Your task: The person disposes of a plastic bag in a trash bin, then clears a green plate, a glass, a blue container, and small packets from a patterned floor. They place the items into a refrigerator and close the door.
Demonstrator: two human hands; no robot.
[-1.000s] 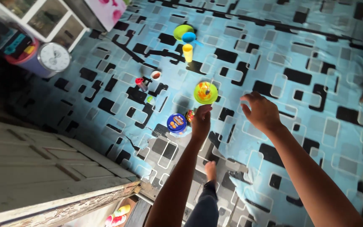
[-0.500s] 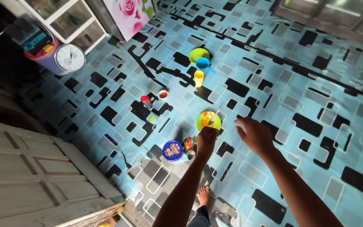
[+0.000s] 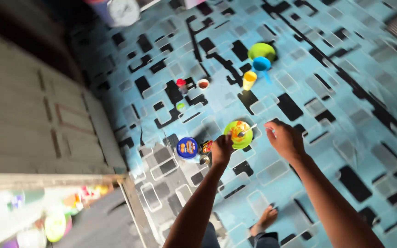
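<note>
The left hand reaches down, fingers curled loosely and grasping nothing, just beside the green plate on the patterned blue floor. The right hand hangs open, fingers released, near the plate's other side. A round blue tin lies nearby.

Both bare arms reach forward and down from the bottom of the view. The left hand is at the end of a nearly straight arm, its back to the camera and its fingers curled under, so whether it holds anything cannot be told. The right hand lies further right, a little apart, palm turned leftward with fingers loosely bent and spread, gripping nothing. A bare foot shows below between the arms.
</note>
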